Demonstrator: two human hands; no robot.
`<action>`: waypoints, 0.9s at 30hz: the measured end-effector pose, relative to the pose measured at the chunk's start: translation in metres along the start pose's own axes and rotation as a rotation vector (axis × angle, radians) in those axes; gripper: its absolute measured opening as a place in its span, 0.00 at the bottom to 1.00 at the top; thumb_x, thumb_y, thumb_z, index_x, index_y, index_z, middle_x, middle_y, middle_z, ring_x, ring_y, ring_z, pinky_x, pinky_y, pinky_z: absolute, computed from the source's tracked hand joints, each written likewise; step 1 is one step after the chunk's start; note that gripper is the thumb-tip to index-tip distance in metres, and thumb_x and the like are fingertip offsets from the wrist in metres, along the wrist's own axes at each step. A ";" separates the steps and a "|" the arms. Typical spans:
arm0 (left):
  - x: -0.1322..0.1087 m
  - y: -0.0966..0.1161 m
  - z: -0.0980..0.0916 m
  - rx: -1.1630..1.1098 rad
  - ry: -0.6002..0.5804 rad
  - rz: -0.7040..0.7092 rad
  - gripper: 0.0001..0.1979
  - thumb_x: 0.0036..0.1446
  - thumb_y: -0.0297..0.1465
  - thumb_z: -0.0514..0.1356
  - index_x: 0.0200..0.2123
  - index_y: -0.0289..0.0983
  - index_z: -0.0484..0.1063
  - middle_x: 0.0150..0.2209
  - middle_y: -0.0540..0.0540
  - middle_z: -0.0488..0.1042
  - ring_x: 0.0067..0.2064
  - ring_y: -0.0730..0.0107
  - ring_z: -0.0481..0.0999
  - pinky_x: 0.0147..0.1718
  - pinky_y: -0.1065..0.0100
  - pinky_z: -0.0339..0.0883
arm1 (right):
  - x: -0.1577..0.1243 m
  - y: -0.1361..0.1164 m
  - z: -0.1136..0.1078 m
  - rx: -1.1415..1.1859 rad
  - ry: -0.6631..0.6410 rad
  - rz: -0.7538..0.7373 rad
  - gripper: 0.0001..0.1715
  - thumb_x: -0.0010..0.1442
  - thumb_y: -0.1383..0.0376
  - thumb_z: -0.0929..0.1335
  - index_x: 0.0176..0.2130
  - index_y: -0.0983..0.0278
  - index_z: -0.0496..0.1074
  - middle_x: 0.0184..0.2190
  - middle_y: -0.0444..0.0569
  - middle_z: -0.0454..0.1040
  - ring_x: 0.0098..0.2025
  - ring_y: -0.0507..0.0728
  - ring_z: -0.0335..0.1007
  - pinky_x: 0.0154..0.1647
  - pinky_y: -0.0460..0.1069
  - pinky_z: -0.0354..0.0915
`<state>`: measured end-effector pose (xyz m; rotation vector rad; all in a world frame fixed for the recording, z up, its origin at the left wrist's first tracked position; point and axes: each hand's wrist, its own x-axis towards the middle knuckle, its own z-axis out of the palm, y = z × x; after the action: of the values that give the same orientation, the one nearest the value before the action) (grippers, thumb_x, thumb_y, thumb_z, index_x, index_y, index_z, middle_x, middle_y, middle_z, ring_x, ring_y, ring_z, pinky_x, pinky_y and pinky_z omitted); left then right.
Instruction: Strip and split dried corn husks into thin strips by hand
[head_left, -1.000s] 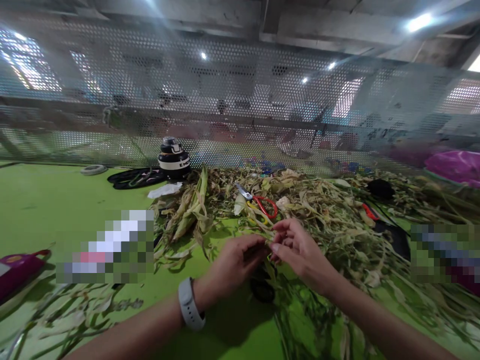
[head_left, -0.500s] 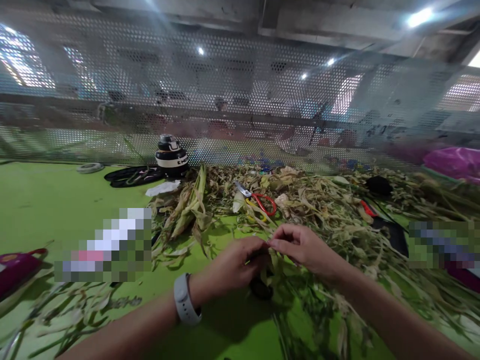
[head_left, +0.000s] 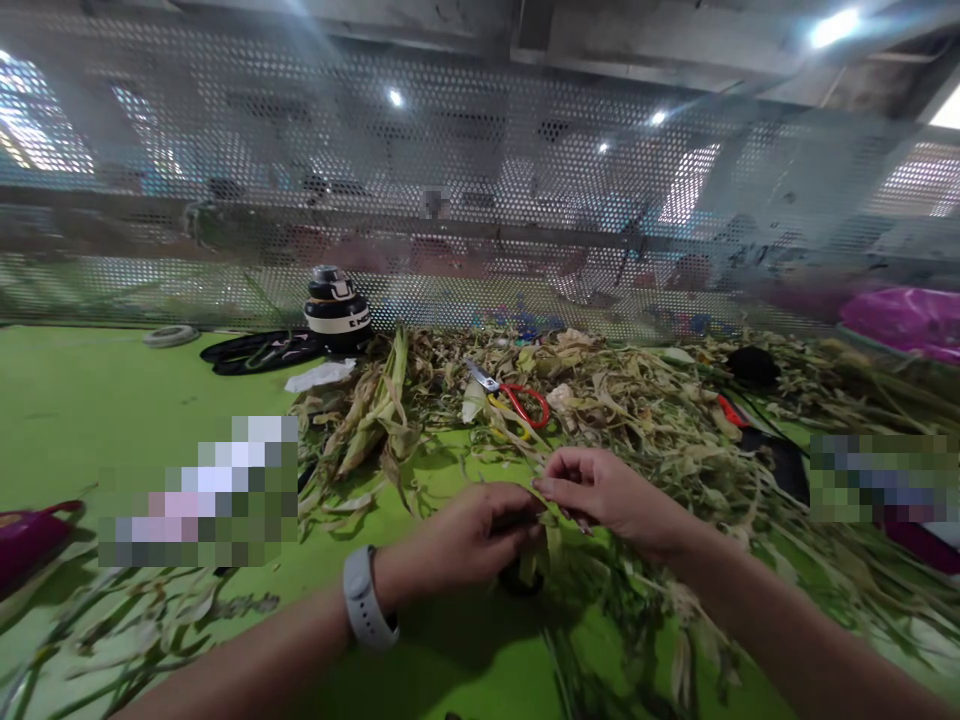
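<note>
Both hands meet over the green table [head_left: 90,400], just in front of a heap of dry leaves and stems [head_left: 645,410]. My left hand [head_left: 465,535], a white band on its wrist, is closed around a small bunch of green stems [head_left: 559,570]. My right hand [head_left: 600,490] pinches a leaf at the top of that same bunch, fingertips touching the left hand's. A small dark round thing [head_left: 517,580] lies on the table under the hands, partly hidden.
Red-handled scissors [head_left: 514,395] lie on the heap behind the hands. A black and white bottle [head_left: 337,310] and black strap stand at the back left by the perforated metal screen [head_left: 480,200]. A magenta object [head_left: 30,535] sits at the left edge, a pink bag [head_left: 907,320] far right.
The hands have dropped slightly toward me and closed tighter together on the bunch. The right hand's fingers, spread a second ago, now pinch. The view shifted a little.
</note>
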<state>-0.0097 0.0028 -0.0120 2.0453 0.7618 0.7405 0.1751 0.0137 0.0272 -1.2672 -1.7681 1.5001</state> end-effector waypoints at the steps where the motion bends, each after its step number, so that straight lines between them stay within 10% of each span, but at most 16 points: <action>1: 0.000 0.000 -0.001 -0.023 0.014 -0.014 0.09 0.56 0.33 0.55 0.32 0.35 0.73 0.26 0.48 0.69 0.27 0.72 0.63 0.27 0.72 0.58 | 0.000 -0.001 -0.002 -0.044 0.000 -0.013 0.21 0.50 0.51 0.69 0.26 0.65 0.63 0.17 0.37 0.58 0.18 0.46 0.51 0.17 0.42 0.51; 15: 0.007 0.006 -0.010 -0.295 0.210 -0.215 0.10 0.53 0.36 0.57 0.31 0.34 0.70 0.26 0.51 0.66 0.29 0.73 0.62 0.28 0.73 0.57 | -0.006 0.001 -0.001 -0.230 -0.002 -0.057 0.12 0.54 0.59 0.67 0.26 0.64 0.66 0.18 0.38 0.59 0.18 0.46 0.53 0.18 0.43 0.54; 27: 0.001 0.006 -0.002 -0.339 0.013 -0.168 0.12 0.55 0.38 0.56 0.31 0.35 0.71 0.26 0.51 0.64 0.29 0.74 0.61 0.29 0.73 0.58 | -0.005 -0.002 0.000 -0.077 -0.036 0.030 0.15 0.57 0.55 0.64 0.28 0.63 0.60 0.16 0.37 0.63 0.14 0.46 0.57 0.13 0.40 0.50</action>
<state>-0.0091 0.0022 -0.0057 1.6534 0.7492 0.7329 0.1769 0.0098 0.0306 -1.3172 -1.8540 1.4927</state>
